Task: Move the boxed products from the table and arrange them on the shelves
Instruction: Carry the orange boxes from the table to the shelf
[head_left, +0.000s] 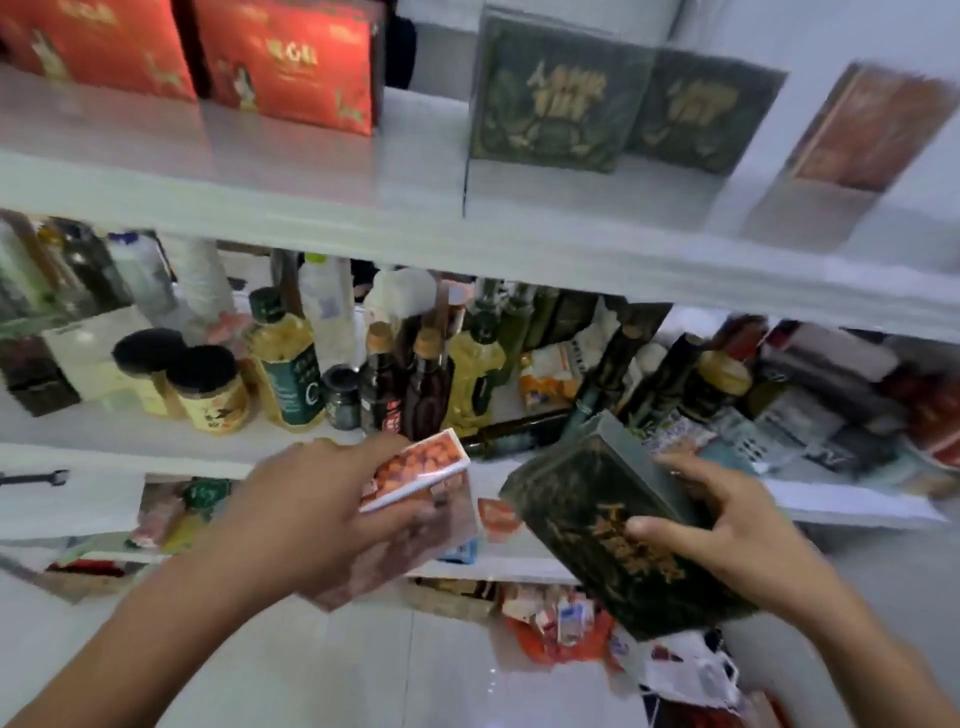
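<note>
My left hand (306, 512) grips a flat box with an orange fruit picture (415, 470), held tilted in front of the middle shelf. My right hand (727, 530) grips a dark green box with gold lettering (592, 519), tilted, thumb across its front. On the white upper shelf (311, 208) stand two red boxes (291, 62), two matching dark green boxes (556, 98) and a brown-red box (872, 130) at the right. The view is blurred by motion.
The middle shelf (130, 431) is crowded with bottles (285, 358), jars (208, 389) and packets (831, 395). A lower shelf holds small packages (176, 509). Wrappers and bags (571, 618) lie on the white floor below.
</note>
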